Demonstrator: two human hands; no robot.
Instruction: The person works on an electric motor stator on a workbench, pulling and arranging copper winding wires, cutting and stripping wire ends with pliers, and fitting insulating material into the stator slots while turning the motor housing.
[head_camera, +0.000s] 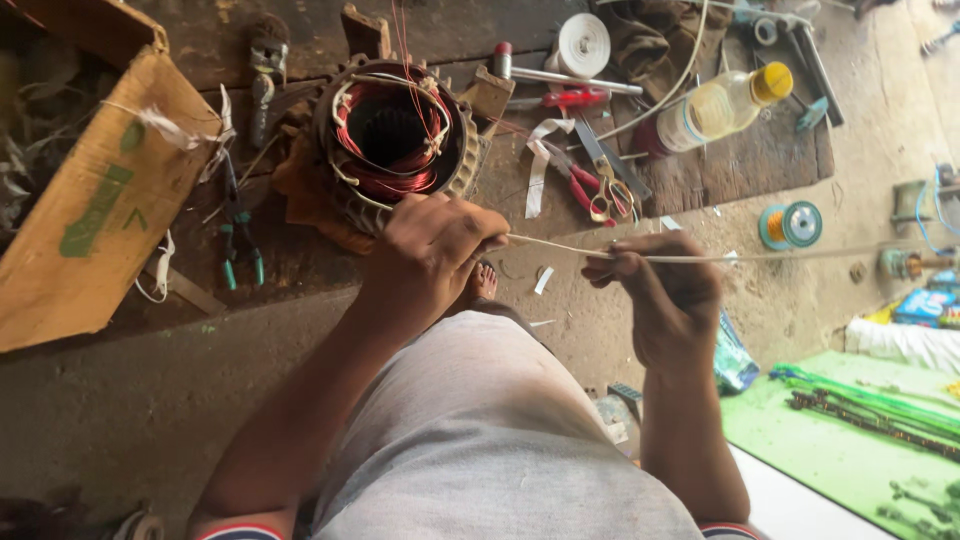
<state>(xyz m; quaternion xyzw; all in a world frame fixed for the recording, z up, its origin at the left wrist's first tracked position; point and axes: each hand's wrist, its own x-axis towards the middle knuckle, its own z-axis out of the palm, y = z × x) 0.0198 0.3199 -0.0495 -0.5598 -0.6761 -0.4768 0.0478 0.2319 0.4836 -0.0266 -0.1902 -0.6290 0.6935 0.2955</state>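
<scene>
A thin white sleeve tube (560, 248) runs taut between both hands, just in front of the motor stator (395, 140) that sits on the wooden board (740, 165). The left hand (430, 250) is closed around 1 end of the tube, right against the stator's near rim. The right hand (665, 290) pinches the tube between fingertips, to the stator's right. Red copper windings (390, 150) fill the stator's core. Beyond the stator's right side lie red-handled scissors (590, 190), a roll of white tape (582, 45) and a yellow-capped plastic bottle (715, 108). A cardboard box (90, 210) stands to the stator's left.
</scene>
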